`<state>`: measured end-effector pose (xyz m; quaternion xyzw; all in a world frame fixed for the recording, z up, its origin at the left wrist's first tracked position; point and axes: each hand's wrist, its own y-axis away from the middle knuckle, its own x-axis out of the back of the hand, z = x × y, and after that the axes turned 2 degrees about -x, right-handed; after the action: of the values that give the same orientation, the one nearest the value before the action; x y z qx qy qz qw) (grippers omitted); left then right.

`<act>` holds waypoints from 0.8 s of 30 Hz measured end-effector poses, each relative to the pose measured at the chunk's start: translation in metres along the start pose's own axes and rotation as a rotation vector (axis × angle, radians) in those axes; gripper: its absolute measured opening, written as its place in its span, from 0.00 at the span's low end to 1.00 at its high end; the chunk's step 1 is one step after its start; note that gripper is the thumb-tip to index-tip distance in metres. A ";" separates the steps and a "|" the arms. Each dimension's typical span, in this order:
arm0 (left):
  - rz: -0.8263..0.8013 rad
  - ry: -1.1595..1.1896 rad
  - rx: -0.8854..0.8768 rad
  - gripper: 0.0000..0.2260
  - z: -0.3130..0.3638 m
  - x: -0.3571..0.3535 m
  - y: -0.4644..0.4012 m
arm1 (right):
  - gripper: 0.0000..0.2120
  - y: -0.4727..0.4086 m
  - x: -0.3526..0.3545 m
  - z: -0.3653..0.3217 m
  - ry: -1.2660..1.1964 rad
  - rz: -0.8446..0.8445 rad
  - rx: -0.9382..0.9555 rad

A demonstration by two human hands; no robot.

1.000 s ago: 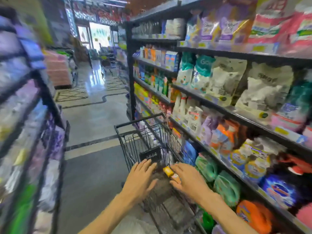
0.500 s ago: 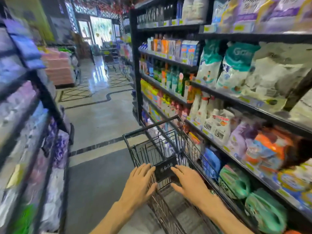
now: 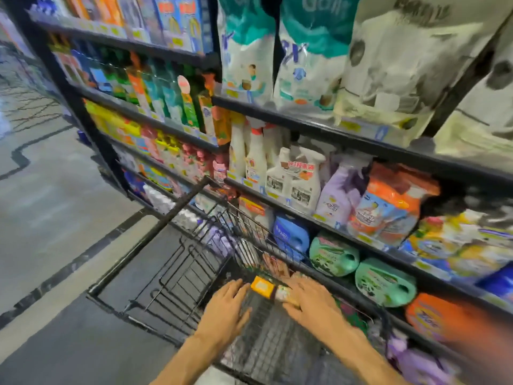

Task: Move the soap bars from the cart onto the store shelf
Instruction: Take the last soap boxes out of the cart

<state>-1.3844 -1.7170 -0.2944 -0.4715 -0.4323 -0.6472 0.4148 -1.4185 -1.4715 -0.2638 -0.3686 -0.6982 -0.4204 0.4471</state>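
A black wire cart (image 3: 155,234) stands against the store shelf (image 3: 319,129) on my right. Inside the cart lies an orange-yellow soap bar (image 3: 261,286), with a paler packet (image 3: 283,293) beside it and more packets (image 3: 274,266) farther in. My left hand (image 3: 226,309) rests flat in the cart, fingers spread, just left of the orange bar. My right hand (image 3: 311,300) lies over the pale packet, fingers apart; whether it grips the packet is unclear.
The shelving holds spray bottles (image 3: 288,176), green jugs (image 3: 333,255), orange pouches (image 3: 388,207) and large white bags (image 3: 311,51) above. Grey aisle floor (image 3: 55,218) stretches to the left of the cart.
My view has swung right and down toward the shelf. Both hands have left the cart's black label plate and now sit lower in the cart beside the orange bar.
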 end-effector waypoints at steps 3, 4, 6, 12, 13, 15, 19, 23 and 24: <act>-0.065 0.041 -0.057 0.31 -0.025 -0.044 -0.050 | 0.28 -0.016 -0.025 0.011 -0.079 -0.023 -0.162; -0.105 0.062 -0.051 0.32 -0.032 -0.062 -0.065 | 0.28 -0.021 -0.035 0.013 -0.103 -0.035 -0.219; -0.184 0.097 -0.047 0.30 -0.047 -0.094 -0.095 | 0.29 -0.031 -0.061 0.019 -0.137 -0.035 -0.317; -0.336 0.003 -0.102 0.30 -0.090 -0.207 -0.179 | 0.35 -0.058 -0.172 0.043 -0.337 0.047 -0.516; -0.362 -0.013 -0.106 0.31 -0.094 -0.223 -0.191 | 0.37 -0.062 -0.192 0.048 -0.343 0.011 -0.531; -0.402 -0.056 -0.101 0.35 -0.101 -0.259 -0.216 | 0.39 -0.067 -0.231 0.058 -0.314 -0.202 -0.581; -0.369 -0.177 -0.155 0.34 -0.103 -0.318 -0.267 | 0.36 -0.070 -0.293 0.071 -0.385 -0.161 -0.591; -0.357 -0.239 -0.169 0.32 -0.102 -0.353 -0.302 | 0.39 -0.075 -0.318 0.069 -0.365 -0.021 -0.576; -0.357 -0.233 -0.165 0.30 -0.103 -0.360 -0.309 | 0.33 -0.075 -0.322 0.067 -0.396 -0.062 -0.600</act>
<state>-1.6258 -1.6809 -0.7135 -0.4916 -0.4994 -0.6845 0.2010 -1.4008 -1.4830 -0.6001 -0.5366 -0.6276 -0.5403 0.1621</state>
